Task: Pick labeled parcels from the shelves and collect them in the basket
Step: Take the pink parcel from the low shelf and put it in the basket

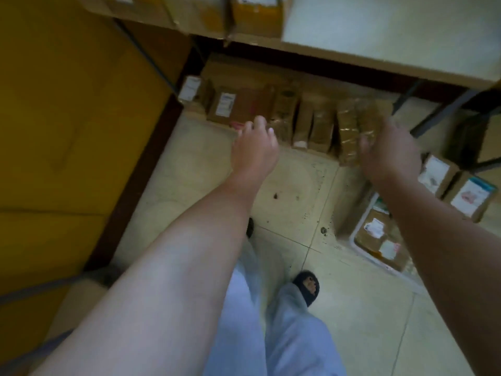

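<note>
While right hand (390,156) grips tape-wrapped brown cardboard parcel (370,118) above floor-level row of brown boxes (311,118), left hand (254,150) hovers, fingers loosely spread, holding nothing; white plastic basket (355,232) nearby on floor.

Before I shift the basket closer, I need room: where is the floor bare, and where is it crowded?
Bare tiled floor lies between the row of brown parcels, the basket and the dark baseboard. Crowded: that row under the shelf, and the labeled boxes beside the basket.
</note>
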The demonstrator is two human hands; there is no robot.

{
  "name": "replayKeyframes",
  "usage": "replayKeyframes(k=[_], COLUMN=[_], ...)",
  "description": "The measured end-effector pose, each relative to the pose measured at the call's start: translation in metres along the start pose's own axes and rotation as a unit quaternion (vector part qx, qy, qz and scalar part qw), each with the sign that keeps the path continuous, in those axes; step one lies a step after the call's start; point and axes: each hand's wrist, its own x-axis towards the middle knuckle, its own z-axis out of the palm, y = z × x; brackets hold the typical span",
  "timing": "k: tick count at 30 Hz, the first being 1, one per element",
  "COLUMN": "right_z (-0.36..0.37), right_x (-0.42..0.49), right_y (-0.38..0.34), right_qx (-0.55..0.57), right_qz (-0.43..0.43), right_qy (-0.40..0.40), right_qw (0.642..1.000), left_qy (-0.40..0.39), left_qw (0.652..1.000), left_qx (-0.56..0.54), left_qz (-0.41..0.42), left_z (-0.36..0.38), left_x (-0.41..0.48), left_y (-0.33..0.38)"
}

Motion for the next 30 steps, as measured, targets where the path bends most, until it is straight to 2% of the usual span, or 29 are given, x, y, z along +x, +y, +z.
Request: replayKeyframes(k=[5, 8, 12, 14, 18, 20, 23, 26, 28, 30], right_z=[0.023, 0.061, 0.134, 0.177, 0.264, 0.308, 0.380, 0.456, 0.501, 0.540], right_x=[0.013, 0.028, 0.056, 0.076, 0.123, 0.149, 0.187, 0.226, 0.252, 0.275], right_y=[-0.105, -0.163, -0.228, -0.252, -0.278, -0.277, -0.261, -0.231, -0.210, -0.188], right_qx=[-0.008, -0.012, 0.000, 0.012, -0.003, 0.031, 0.114, 0.127, 0.112, 0.131], right_qz=[-0.073, -0.081, -0.025, 0.019, 0.087, 0.109, 0.135, 0.123, 0.087, 0.088], right_qy=[-0.011, -0.022, -0.042, -0.057, -0.090, -0.093, -0.146, -0.169, -0.157, -0.146], right_qw=[0.997, 0.996, 0.999, 0.998, 0.992, 0.989, 0.973, 0.970, 0.977, 0.977], left_qy=[0.034, 0.031, -0.015, -0.050, -0.094, -0.100, -0.118, -0.139, -0.129, -0.140], left_qw=[0.999, 0.999, 0.999, 0.999, 0.996, 0.995, 0.993, 0.989, 0.990, 0.988], left_qx=[-0.005, -0.006, 0.003, 0.007, 0.003, -0.012, -0.021, -0.041, -0.042, -0.014], left_qz=[-0.039, -0.042, -0.044, -0.019, 0.003, -0.002, 0.011, 0.027, 0.044, 0.065], left_z=[-0.066, -0.088, -0.092, -0.081, -0.030, 0.005, 0.068, 0.144, 0.194, 0.238], left_x=[0.043, 0.082, 0.145, 0.182, 0.254, 0.282, 0.319, 0.357, 0.382, 0.404], left_y=[-0.064, -0.108, -0.175, -0.208, -0.263, -0.281, -0.303, -0.318, -0.324, -0.326])
